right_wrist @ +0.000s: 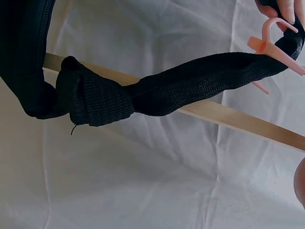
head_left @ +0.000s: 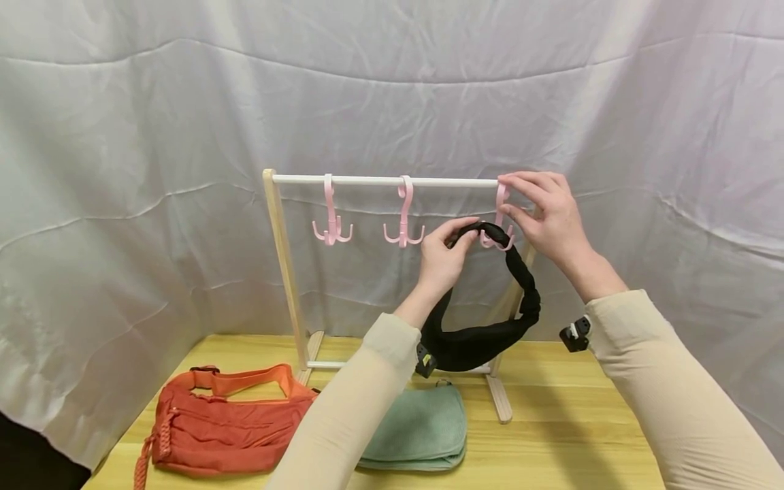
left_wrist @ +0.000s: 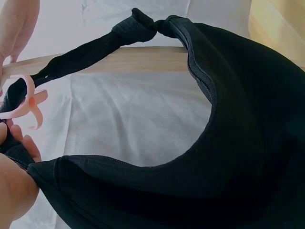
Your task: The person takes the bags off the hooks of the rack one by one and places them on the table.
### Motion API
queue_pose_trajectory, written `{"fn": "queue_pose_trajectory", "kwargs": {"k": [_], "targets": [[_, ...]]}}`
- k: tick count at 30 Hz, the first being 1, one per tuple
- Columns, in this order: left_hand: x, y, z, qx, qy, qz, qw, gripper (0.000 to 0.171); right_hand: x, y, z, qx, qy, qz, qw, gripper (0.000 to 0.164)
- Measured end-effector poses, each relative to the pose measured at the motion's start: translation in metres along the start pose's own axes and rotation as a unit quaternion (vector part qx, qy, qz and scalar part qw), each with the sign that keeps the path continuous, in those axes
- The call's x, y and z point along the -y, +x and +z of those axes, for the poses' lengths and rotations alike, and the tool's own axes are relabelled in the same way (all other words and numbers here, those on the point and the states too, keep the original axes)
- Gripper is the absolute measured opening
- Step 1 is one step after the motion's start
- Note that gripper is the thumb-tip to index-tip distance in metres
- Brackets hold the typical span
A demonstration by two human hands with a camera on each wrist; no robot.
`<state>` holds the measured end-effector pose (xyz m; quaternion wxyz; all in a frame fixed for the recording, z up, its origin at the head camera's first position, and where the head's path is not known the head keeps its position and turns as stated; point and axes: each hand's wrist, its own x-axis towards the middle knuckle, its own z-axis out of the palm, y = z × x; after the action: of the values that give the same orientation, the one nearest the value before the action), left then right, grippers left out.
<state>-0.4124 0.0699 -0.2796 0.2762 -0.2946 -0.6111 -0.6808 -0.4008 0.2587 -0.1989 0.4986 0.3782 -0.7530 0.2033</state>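
My left hand point(head_left: 442, 260) pinches the strap of a black shoulder bag point(head_left: 480, 346) beside the rightmost pink hook point(head_left: 500, 204). The strap point(right_wrist: 195, 78) runs over that hook's prongs, and the bag's body hangs below in a loop. A knot point(right_wrist: 97, 98) shows in the strap, close to the bag's end. In the left wrist view a zipper point(left_wrist: 200, 78) follows the bag's inner edge. My right hand point(head_left: 554, 216) grips the same hook near its top, where it hangs on the white rod point(head_left: 367, 180), with thumb and fingers about its stem.
Two more pink hooks, one at the left point(head_left: 331, 221) and one in the middle point(head_left: 404, 218), hang from the rod between wooden posts point(head_left: 284, 272). An orange-red bag point(head_left: 226, 429) lies front left on the wooden table point(head_left: 563, 435). A green pouch point(head_left: 422, 425) lies under my left forearm.
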Motion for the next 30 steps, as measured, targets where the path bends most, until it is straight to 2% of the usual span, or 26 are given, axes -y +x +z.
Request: {"fn": "queue_pose_trajectory", "kwargs": {"k": [30], "targets": [[-0.0032,0.0081,0.0037,-0.008,0.011,0.02,0.9997,0.021,0.0006,-0.0006,0.0001,-0.004,0.002,-0.002,1.0,0.046]]}}
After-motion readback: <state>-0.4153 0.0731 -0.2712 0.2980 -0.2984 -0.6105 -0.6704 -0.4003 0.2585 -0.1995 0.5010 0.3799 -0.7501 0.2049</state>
